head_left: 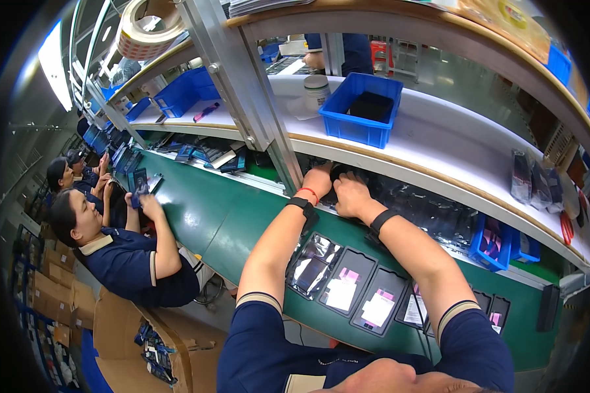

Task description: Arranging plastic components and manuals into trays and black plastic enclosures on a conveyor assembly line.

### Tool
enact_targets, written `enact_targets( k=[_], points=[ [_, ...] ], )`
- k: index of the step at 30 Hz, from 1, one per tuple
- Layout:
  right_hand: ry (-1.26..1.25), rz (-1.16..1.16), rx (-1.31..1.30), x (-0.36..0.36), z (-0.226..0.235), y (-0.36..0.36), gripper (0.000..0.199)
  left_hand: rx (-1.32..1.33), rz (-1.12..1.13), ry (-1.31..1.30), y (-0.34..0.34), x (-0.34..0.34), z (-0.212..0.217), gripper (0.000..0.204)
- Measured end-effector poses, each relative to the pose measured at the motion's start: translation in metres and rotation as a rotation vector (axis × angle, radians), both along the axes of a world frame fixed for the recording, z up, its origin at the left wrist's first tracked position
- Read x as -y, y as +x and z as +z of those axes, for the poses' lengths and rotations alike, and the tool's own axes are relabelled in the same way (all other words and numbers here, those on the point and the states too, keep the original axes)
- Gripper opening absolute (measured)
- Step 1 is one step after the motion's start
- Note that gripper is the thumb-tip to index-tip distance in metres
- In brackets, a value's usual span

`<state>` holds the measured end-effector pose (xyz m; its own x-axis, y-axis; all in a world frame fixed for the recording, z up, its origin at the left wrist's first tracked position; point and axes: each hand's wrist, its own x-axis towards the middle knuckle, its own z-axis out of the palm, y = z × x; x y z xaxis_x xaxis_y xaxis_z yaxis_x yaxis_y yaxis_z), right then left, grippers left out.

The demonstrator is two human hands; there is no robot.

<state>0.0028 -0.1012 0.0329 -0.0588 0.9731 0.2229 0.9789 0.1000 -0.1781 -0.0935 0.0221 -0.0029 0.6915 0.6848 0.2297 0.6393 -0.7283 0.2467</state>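
Observation:
Both my arms stretch forward over the green bench (196,203) to the space beneath the white shelf. My left hand (317,181), with a red cord at its wrist, reaches in by the metal post, its fingers mostly hidden under the shelf edge. Close beside it, my right hand (352,195) is closed, fingers curled down at dark, shiny plastic packages (413,203); what it grips is hidden. Below my arms lie black trays (348,280) in a row, holding pink-and-white items. A clear-wrapped dark package (314,264) lies at the row's left end.
On the shelf stand a blue bin (362,110) and a white tub (316,91). A metal post (242,85) rises left of my hands. Small blue bins (491,241) sit at the right. Co-workers sit along the bench at left, near a large cardboard box (128,327).

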Motion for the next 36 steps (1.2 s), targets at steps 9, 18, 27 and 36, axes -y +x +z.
enact_targets(
  k=[9,18,27,36],
  points=[
    [-0.095,0.126,0.193,-0.032,-0.017,0.009,0.036,0.317,-0.233,0.133,-0.086,0.165,0.078,0.051],
    [0.178,0.202,0.072,0.031,0.018,0.017,0.021,-0.184,-0.545,-0.012,-0.133,0.257,0.012,0.056],
    [0.072,0.324,0.253,0.294,0.006,-0.006,0.046,-0.054,-0.479,-0.321,-0.096,0.198,0.049,0.033],
    [-0.327,0.198,-0.18,0.188,0.042,0.012,0.028,-0.332,-0.187,0.066,-0.004,0.043,0.028,0.069]
  ],
)
